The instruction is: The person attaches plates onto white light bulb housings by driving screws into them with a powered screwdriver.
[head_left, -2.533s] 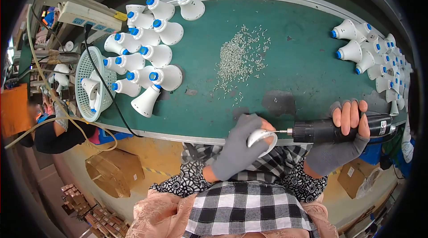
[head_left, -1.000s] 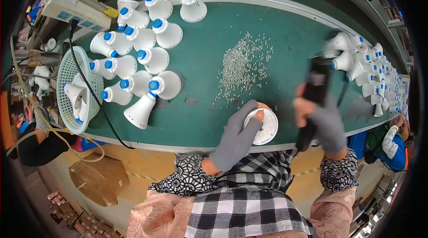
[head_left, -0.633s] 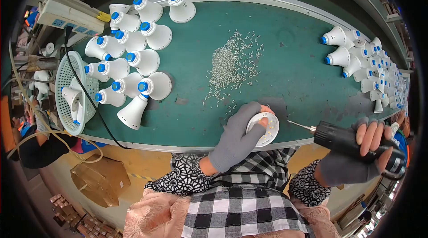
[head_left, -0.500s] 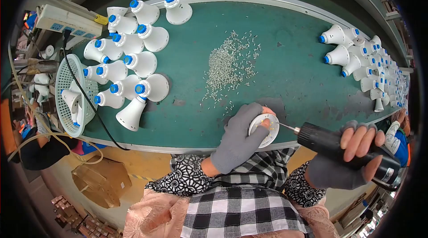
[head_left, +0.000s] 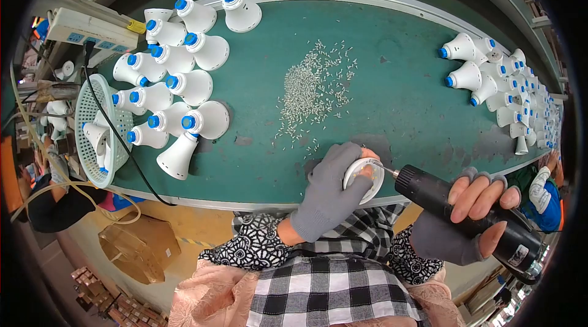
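Note:
My left hand (head_left: 331,189), in a grey fingerless glove, grips a white round part (head_left: 375,191) near the table's front edge, with the thumb over its open face. Gloved in grey as well, my right hand (head_left: 468,223) is wrapped round a black electric screwdriver (head_left: 429,191). The thin metal bit points left, and its tip is at the upper right rim of the white part. Beyond my left hand, a spread pile of small metal screws (head_left: 303,94) lies on the green table (head_left: 392,39).
White cones with blue caps (head_left: 213,120) stand at the left, and many more (head_left: 468,76) crowd the right. A pale green basket (head_left: 86,137) sits at the left edge beside a black cable (head_left: 125,143) from a power strip (head_left: 92,31). Another person's sleeve (head_left: 540,187) shows far right.
My right hand and the screwdriver have moved left, bringing the bit's tip further over the rim of the white part. My left hand has barely moved.

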Demonstrator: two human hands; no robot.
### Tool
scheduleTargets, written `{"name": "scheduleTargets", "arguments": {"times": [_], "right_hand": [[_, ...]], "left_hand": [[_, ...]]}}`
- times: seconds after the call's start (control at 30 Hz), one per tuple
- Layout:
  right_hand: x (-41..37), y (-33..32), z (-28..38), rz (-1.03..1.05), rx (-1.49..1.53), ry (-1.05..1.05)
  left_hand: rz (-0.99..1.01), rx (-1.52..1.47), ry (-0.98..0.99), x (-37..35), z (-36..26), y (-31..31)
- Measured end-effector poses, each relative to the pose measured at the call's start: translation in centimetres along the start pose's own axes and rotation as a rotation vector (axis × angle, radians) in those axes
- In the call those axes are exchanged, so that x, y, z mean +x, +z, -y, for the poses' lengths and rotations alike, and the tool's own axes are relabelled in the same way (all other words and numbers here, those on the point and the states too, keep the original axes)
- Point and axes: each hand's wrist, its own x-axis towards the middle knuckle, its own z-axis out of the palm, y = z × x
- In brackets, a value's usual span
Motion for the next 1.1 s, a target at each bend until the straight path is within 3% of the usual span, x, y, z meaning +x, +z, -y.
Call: {"name": "scheduleTargets", "arguments": {"times": [0.53,0.73,1.1], "right_hand": [[0.4,0.4,-0.6,0.095,0.025,0.048],[0.3,1.6,-0.7,0.038,-0.017,0.063],[2.0,1.4,-1.1,0.194,-0.053,0.168]], "left_hand": [[-0.001,0.012,0.014,0.0,-0.1,0.1],[-0.006,0.006,0.042,0.0,0.0,0.0],[-0.010,-0.100,-0.017,0.1,0.3,0.2]]}}
